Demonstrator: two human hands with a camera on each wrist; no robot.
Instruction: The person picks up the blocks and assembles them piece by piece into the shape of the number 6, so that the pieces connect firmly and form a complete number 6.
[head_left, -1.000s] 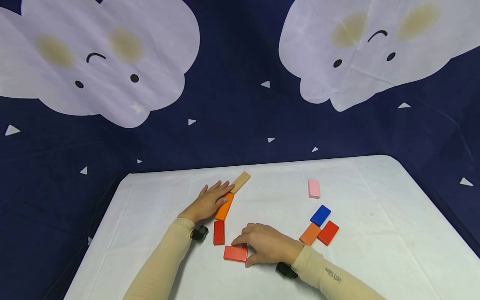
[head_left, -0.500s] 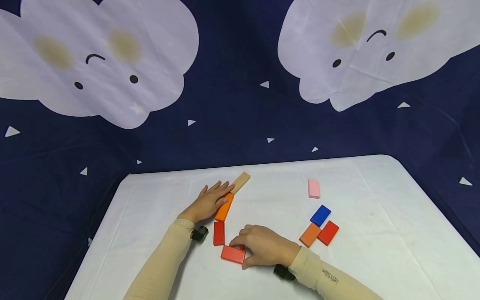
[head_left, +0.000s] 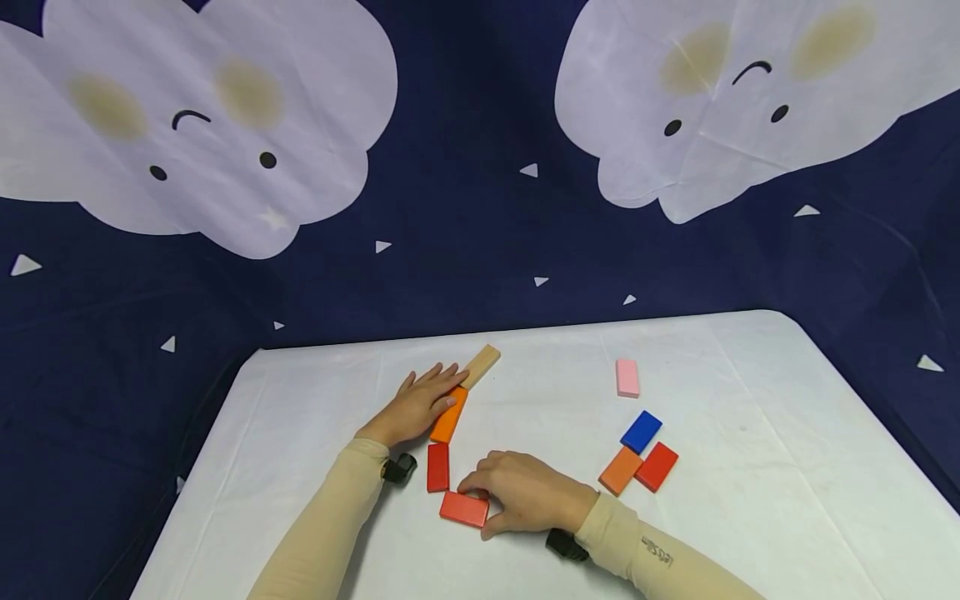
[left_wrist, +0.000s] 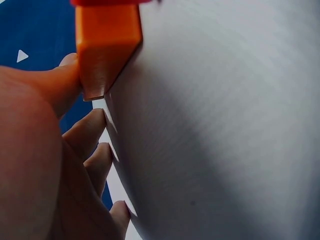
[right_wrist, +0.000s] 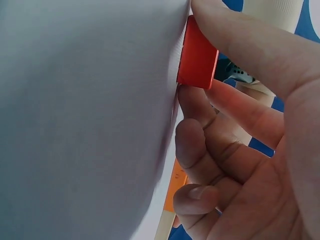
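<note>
In the head view my left hand (head_left: 415, 406) lies spread beside the long orange block (head_left: 450, 414), thumb on its upper part and fingertips by the plain wooden block (head_left: 482, 366). The left wrist view shows the thumb against the orange block (left_wrist: 106, 47). My right hand (head_left: 531, 492) pinches the right end of a light red block (head_left: 463, 509) between thumb and fingers; the right wrist view shows this block (right_wrist: 198, 55) low against the cloth. A darker red block (head_left: 438, 467) lies between the orange block and the held one, whose top edge is close to its lower end.
Over on the right lie a blue block (head_left: 641, 432), an orange block (head_left: 621, 470) and a red block (head_left: 657, 467), close together. A pink block (head_left: 627, 378) lies farther back. The white tabletop (head_left: 757, 392) ends at a dark blue cloth backdrop (head_left: 480, 250).
My right hand has slid the light red block a little to the left, up close to the lower end of the darker red one. My left hand has stayed in place.
</note>
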